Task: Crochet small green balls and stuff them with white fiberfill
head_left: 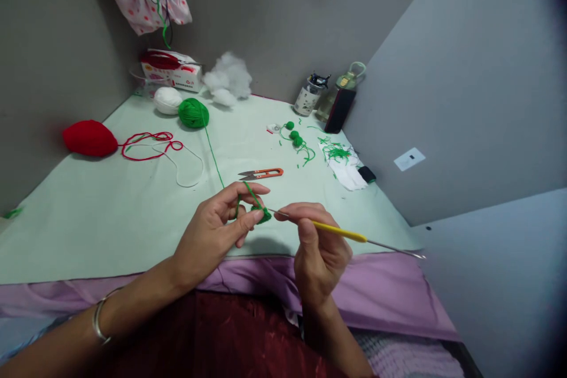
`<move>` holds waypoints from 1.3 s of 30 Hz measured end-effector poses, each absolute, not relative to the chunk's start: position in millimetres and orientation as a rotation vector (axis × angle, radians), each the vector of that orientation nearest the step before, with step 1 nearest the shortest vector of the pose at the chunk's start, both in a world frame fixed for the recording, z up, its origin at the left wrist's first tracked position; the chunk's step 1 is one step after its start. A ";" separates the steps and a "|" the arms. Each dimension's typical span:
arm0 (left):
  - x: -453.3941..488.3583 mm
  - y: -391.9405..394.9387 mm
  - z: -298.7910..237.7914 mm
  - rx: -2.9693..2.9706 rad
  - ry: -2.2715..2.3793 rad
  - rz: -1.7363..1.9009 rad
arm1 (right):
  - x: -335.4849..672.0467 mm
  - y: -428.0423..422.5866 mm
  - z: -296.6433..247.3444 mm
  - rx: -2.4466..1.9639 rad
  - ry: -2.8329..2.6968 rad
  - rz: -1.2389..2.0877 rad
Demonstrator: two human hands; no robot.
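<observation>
My left hand (221, 224) pinches a small green crochet piece (263, 215) between thumb and fingers, with green yarn looped over the index finger. That strand runs back across the table to a green yarn ball (193, 113). My right hand (315, 248) grips a crochet hook with a yellow handle (341, 231); its metal tip meets the green piece. Both hands hover over the near edge of the pale green table cover (110, 218).
Orange thread snips (261, 174) lie just beyond my hands. A red yarn ball (89, 137) with loose red and white strands, a white ball (167, 100), stuffing (230, 80), small green pieces (296, 138), yarn scraps (339, 153), a jar and a bottle (349, 85) sit farther back.
</observation>
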State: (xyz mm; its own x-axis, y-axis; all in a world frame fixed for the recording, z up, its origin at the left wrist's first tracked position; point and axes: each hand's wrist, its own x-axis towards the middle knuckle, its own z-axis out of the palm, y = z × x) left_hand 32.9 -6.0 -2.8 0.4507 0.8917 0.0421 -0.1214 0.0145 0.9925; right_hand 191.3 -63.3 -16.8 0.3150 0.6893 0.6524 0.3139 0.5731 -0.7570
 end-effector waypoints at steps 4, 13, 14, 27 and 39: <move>32.3 -6.6 -2.9 1.318 0.757 0.927 | 191.5 -63.8 -16.4 -0.986 -1.273 0.318; 32.5 -6.3 -2.6 1.352 0.777 0.932 | 193.3 -64.5 -16.6 -0.989 -1.315 0.333; 32.7 -6.7 -2.7 1.364 0.785 0.936 | 193.6 -64.8 -16.2 -0.987 -1.327 0.336; 32.0 -5.7 1.5 1.291 0.763 0.926 | 192.6 -62.5 -15.3 -0.937 -1.244 0.300; 36.2 -3.5 -6.4 1.126 0.682 0.891 | 187.2 -57.8 -25.1 -1.038 -1.372 0.387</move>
